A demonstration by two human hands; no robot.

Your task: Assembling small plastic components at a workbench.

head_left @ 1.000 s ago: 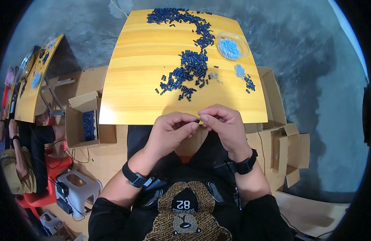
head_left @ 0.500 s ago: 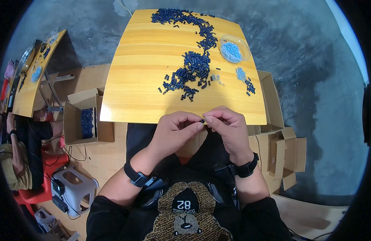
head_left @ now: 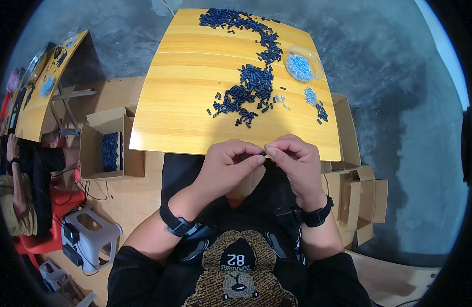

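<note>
Tabletop left: yellow tabletop is lying open, offering a wide lane.
Middle: dark heap is blocking, trailing toward the far edge.
Right: clear bowl is obstructing.
Near strip: running free between heap, left hand, right hand.

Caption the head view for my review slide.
Left hand and right hand meet at a small dark piece by the yellow table bearing loose dark parts and a round dish.

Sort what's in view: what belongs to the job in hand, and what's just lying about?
Seemingly part of the job:
small dark piece between left hand and right hand
dark pieces heaped on the table
pale blue pieces in the clear dish

Seemingly just lying about:
grey stool
open cardboard box, lower right
</note>
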